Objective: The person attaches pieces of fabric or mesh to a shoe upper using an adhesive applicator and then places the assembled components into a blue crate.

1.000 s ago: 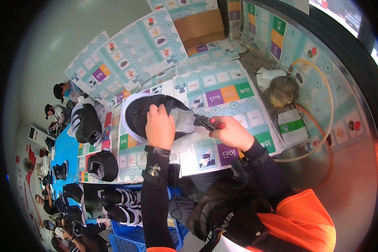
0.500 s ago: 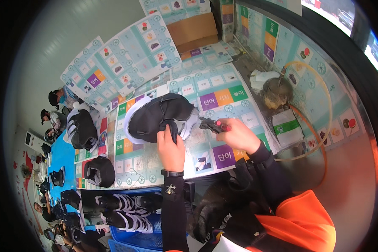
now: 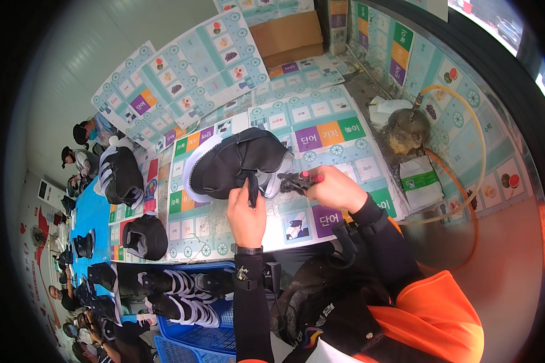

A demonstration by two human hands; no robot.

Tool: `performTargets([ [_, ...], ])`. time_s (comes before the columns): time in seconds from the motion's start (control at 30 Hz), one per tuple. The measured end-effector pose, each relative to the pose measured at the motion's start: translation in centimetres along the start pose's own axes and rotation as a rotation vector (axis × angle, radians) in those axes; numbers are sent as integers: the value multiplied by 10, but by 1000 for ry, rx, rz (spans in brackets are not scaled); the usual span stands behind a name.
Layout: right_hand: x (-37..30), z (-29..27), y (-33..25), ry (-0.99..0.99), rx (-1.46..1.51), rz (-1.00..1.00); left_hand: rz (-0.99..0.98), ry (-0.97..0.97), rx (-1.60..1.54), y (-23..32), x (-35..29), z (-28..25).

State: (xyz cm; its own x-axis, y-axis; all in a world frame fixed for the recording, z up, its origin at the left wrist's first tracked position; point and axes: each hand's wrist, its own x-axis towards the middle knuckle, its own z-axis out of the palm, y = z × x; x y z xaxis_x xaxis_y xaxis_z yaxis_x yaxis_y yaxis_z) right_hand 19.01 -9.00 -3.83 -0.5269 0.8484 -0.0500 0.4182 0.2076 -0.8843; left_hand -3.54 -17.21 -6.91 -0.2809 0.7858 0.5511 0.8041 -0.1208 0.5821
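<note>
A black shoe [image 3: 233,163] with a pale lavender sole edge lies on its side on the paper-covered table. With its fingers closed, my left hand [image 3: 246,215] grips a black flap [image 3: 252,186] at the shoe's opening. My right hand [image 3: 338,192] is wrapped around a dark, grimy spray gun [image 3: 295,183] with red knobs. The gun's front end is close to the right of the shoe opening and the flap. I cannot tell whether they touch.
More black shoes [image 3: 122,176] and a dark shoe piece [image 3: 144,237] lie to the left. A blue basket [image 3: 227,314] below holds several uppers. At the right stand a crusted pot [image 3: 409,130] with a yellow hose [image 3: 483,145] and a white-green packet [image 3: 420,181]. People work far left.
My right hand has brought the spray gun a little left, closer to the shoe's opening. My left hand keeps its hold on the flap. The whole view has shifted slightly.
</note>
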Motion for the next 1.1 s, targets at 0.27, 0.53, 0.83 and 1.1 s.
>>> performTargets([
  [0.27,1,-2,-6,16,9,-4,7,5,16,-2,0,5],
  [0.53,-5,-8,4,142,-31,-188,-19,97,6,-4,18,-7],
  [0.83,-14,-14,91,575,-658,12,-365,274,-477,-18,17,-125],
  [1.1,-37,52,-55,353,168,-333,-421,361,-705,21,-36,-137],
])
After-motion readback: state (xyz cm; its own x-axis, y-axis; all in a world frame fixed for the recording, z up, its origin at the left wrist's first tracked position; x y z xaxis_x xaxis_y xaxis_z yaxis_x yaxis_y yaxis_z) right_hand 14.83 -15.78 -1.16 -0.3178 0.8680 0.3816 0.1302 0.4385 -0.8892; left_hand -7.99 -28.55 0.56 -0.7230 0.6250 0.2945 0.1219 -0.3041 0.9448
